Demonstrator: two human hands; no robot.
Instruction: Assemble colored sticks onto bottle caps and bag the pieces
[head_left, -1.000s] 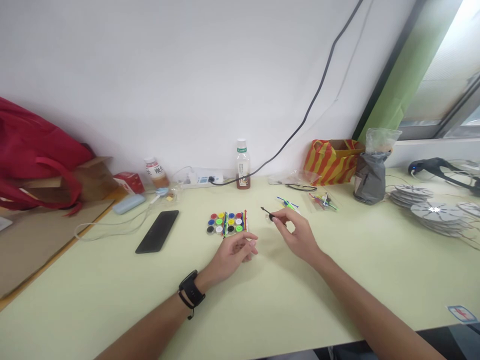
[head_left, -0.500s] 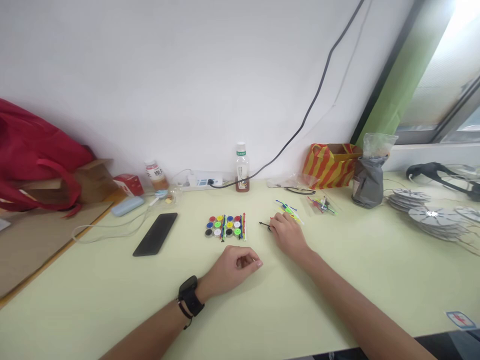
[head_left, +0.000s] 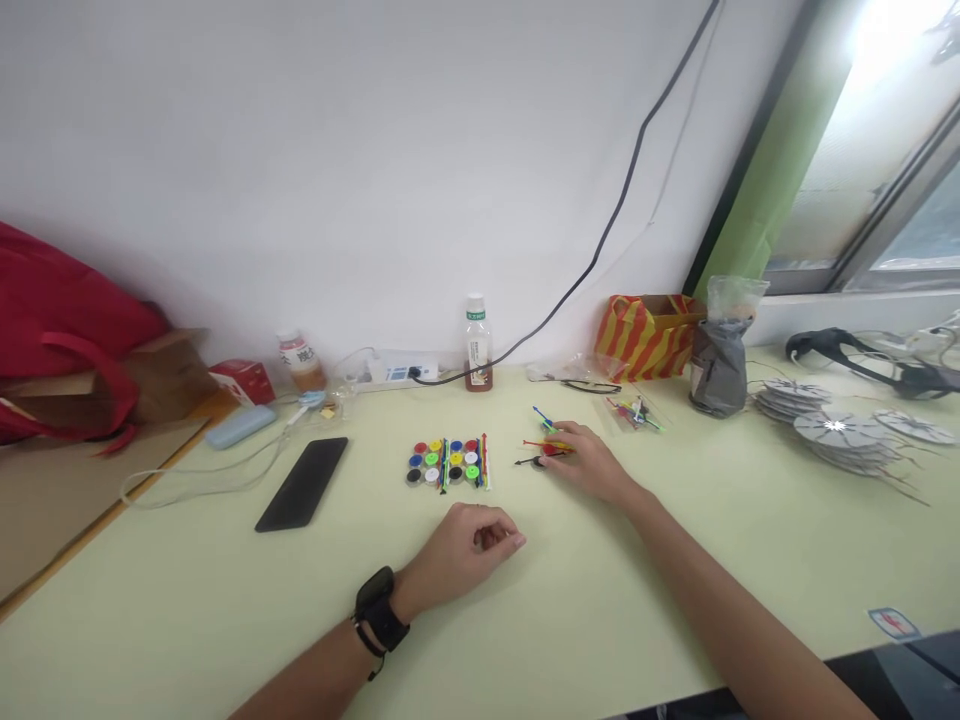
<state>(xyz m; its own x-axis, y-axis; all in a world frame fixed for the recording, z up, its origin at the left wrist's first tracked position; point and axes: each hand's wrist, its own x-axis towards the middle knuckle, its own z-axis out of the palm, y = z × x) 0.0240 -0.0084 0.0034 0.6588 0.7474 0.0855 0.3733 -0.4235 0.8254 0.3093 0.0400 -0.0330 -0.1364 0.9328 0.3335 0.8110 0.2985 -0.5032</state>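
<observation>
Head view: on the near side of the bottle (head_left: 478, 352) and to its right, several loose arrows lie under the right hand (head_left: 589, 460). Its fingers are spread over them; whether they pinch any one piece, I cannot tell. With the pieces this close together, a fingertip nudging one could drag its neighbours askew, and shafts so thin might slip from a pinch. The black arrow (head_left: 526, 462) looks slender, its pointed head clear of the fingers and a round black part beside the thumb; the red arrow (head_left: 533, 444) and blue arrow (head_left: 541, 414) lie closer to the bottle, partly covered. In front of the bottle and a little left, coloured discs (head_left: 431, 460) sit in rows beside bundled thin sticks (head_left: 485, 462). Nearer the viewer than those, in front of the bottle, the left hand (head_left: 469, 548) curls loosely, with nothing visible in it. Well left of the bottle lies a black phone (head_left: 302, 485).
</observation>
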